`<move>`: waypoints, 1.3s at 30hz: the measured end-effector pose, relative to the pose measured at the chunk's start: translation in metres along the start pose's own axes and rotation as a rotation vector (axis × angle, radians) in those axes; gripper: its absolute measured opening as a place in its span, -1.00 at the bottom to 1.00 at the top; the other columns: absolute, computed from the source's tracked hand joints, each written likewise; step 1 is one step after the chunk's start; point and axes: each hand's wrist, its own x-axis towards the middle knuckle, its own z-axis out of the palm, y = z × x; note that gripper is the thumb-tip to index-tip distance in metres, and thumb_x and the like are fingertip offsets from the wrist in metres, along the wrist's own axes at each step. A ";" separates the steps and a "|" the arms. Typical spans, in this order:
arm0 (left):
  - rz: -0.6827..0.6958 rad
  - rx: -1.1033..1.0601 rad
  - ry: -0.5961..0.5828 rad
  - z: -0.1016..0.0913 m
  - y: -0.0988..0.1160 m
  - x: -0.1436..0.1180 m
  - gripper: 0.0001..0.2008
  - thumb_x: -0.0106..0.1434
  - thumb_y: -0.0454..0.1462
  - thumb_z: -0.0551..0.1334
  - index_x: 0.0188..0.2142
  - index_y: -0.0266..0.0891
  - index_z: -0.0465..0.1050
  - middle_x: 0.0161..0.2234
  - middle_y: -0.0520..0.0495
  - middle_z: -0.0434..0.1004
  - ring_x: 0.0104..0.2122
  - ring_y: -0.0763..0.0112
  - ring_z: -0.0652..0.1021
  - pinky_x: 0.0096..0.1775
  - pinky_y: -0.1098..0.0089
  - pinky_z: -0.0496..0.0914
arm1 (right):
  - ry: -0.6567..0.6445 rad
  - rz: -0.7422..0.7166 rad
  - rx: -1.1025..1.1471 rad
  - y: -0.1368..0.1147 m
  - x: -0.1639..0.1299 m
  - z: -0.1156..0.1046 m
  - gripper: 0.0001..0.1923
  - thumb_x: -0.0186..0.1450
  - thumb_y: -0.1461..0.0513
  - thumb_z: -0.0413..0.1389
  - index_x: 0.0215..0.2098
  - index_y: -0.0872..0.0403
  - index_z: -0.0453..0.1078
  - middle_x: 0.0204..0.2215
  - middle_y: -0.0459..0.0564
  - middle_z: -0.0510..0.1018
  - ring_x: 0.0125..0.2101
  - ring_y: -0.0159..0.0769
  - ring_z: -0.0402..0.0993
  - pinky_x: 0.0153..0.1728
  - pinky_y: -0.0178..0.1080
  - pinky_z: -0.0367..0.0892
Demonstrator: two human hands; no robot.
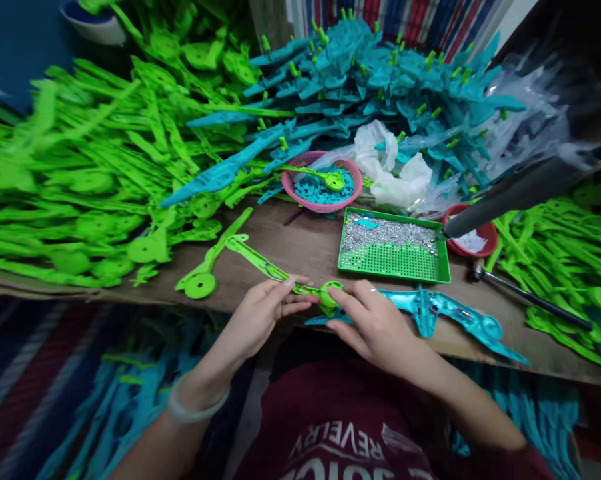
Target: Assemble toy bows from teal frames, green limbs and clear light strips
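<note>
My left hand (265, 313) pinches a long lime-green plastic part (260, 261) with a round end, near the table's front edge. A thin dark wire or cord seems to run along its channel. The fingers of my right hand (375, 323) are bent and grip the round end of the same part; the fingertip contact is partly hidden. Beneath and beside my right hand lies a translucent blue plastic part (455, 310), shaped like a toy bow or gun half. Left of my left hand, another green part with a round end (200, 285) rests on the wooden table (280, 227).
Green parts (80, 180) heap up at left, blue parts (370, 80) at the back. A pink basket (286, 190) holds small blue pieces; a green tray (390, 263) holds small metal pieces. At right are a red bowl (490, 243), a hammer (535, 300) and a dark grey bar (515, 190).
</note>
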 end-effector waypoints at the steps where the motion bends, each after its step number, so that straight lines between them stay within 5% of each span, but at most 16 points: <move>1: 0.005 -0.006 -0.003 0.002 -0.001 -0.001 -0.53 -0.05 0.01 0.52 -0.30 -0.30 0.58 -0.30 -0.13 0.68 -0.30 0.24 0.68 -0.22 0.34 0.59 | 0.001 0.019 0.039 -0.005 0.008 0.002 -0.57 0.51 0.12 -0.05 0.25 0.16 0.25 -0.10 0.16 0.51 -0.19 -0.18 0.47 -0.26 -0.18 0.45; 6: 0.072 0.006 0.026 0.009 -0.005 -0.005 -0.69 -0.04 -0.08 0.47 -0.48 -0.27 0.52 -0.36 -0.10 0.67 -0.31 0.21 0.65 -0.29 0.31 0.59 | 0.046 0.070 0.160 -0.014 0.035 0.030 -0.70 0.50 0.22 -0.06 0.11 0.12 0.38 -0.18 0.08 0.47 -0.29 -0.28 0.47 -0.36 -0.26 0.38; 13: 0.126 0.036 0.084 0.017 -0.019 -0.012 -0.69 -0.03 -0.06 0.42 -0.45 -0.26 0.56 -0.35 -0.09 0.67 -0.30 0.18 0.65 -0.21 0.22 0.59 | 0.237 0.045 0.242 -0.008 0.024 0.057 -0.72 0.49 0.28 -0.08 -0.18 0.12 0.47 -0.29 0.04 0.46 -0.31 -0.31 0.44 -0.31 -0.28 0.38; 18: 0.129 0.216 0.066 0.015 -0.011 -0.013 -0.67 0.00 -0.01 0.43 -0.48 -0.26 0.57 -0.45 -0.08 0.65 -0.37 0.22 0.63 -0.30 0.34 0.53 | 0.262 0.141 0.565 0.000 0.019 0.040 -0.88 0.41 0.28 0.11 -0.15 0.09 0.50 -0.31 -0.03 0.46 -0.30 -0.35 0.45 -0.30 -0.31 0.40; 21: 0.172 0.114 0.086 0.008 0.006 -0.005 -0.68 -0.02 -0.04 0.45 -0.41 -0.24 0.61 -0.36 -0.09 0.68 -0.39 0.26 0.62 -0.34 0.37 0.52 | 0.267 0.101 0.566 0.019 0.006 0.024 -0.79 0.43 0.27 0.10 0.00 0.10 0.47 -0.25 0.01 0.52 -0.26 -0.33 0.47 -0.23 -0.28 0.41; 24: 0.149 0.044 0.082 0.000 0.013 0.011 -0.73 -0.03 -0.11 0.46 -0.39 -0.25 0.62 -0.34 -0.09 0.67 -0.41 0.33 0.61 -0.35 0.41 0.51 | 0.158 0.103 0.509 0.044 -0.016 0.014 -0.82 0.46 0.26 0.07 -0.06 0.09 0.49 -0.30 -0.01 0.53 -0.30 -0.34 0.48 -0.26 -0.28 0.39; 29: -0.085 0.010 -0.035 0.003 -0.001 0.032 -0.81 0.05 -0.24 0.43 -0.35 -0.32 0.63 -0.37 -0.15 0.66 -0.40 0.37 0.61 -0.33 0.45 0.53 | 0.054 0.175 0.531 0.068 -0.049 0.012 -0.84 0.45 0.23 0.10 -0.13 0.09 0.53 -0.31 0.01 0.56 -0.29 -0.31 0.51 -0.26 -0.27 0.38; 35: -0.168 -0.021 -0.181 0.014 -0.007 0.026 -0.75 0.00 -0.20 0.51 -0.34 -0.30 0.66 -0.29 -0.13 0.67 -0.39 0.39 0.61 -0.31 0.45 0.57 | 0.025 0.235 0.636 0.069 -0.061 0.013 -0.83 0.45 0.22 0.10 -0.12 0.07 0.54 -0.32 -0.01 0.58 -0.30 -0.32 0.52 -0.26 -0.27 0.39; 39: -0.201 0.030 -0.174 0.011 -0.012 0.021 -0.68 0.00 -0.13 0.54 -0.31 -0.30 0.66 -0.30 -0.13 0.67 -0.38 0.37 0.62 -0.27 0.42 0.58 | 0.062 0.237 0.641 0.069 -0.062 0.015 -0.82 0.46 0.23 0.09 -0.11 0.08 0.53 -0.33 -0.01 0.57 -0.31 -0.34 0.50 -0.27 -0.28 0.39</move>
